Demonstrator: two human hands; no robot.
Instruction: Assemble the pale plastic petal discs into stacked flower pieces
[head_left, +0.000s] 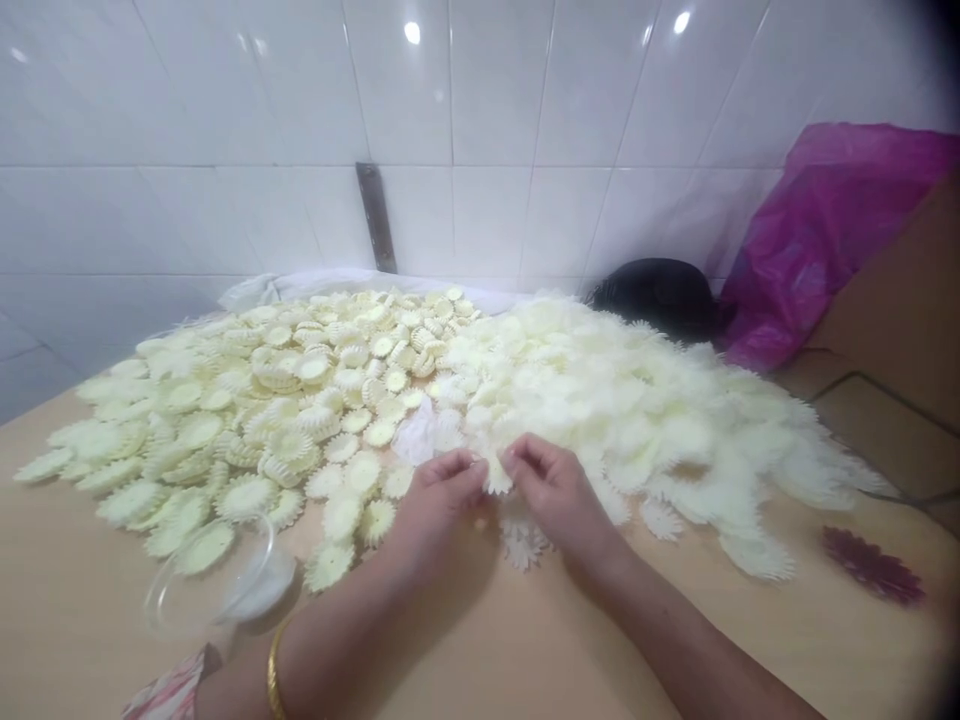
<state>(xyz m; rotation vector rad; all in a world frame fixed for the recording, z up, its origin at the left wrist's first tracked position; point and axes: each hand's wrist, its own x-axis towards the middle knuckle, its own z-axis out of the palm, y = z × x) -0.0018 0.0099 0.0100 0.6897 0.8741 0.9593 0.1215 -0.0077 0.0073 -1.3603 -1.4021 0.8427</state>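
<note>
Cream petal discs (pixel 300 400), magenta bag (pixel 825 230)

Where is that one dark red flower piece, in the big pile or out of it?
Out. The dark red piece lies alone on the bare table, to the right of the cream pile and apart from it.

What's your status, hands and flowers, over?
Left hand and right hand both pinch one white petal disc. Loose disc heap just behind. Clear bowl beside left forearm, apart from hands.

Glossy white tile wall (pixel 525 120) behind, ceiling light glints on it. Dark metal strip (pixel 376 217) leans upright against wall. Tan wood bench (pixel 67 600). Pink plastic bag (pixel 825 230) far right.
</note>
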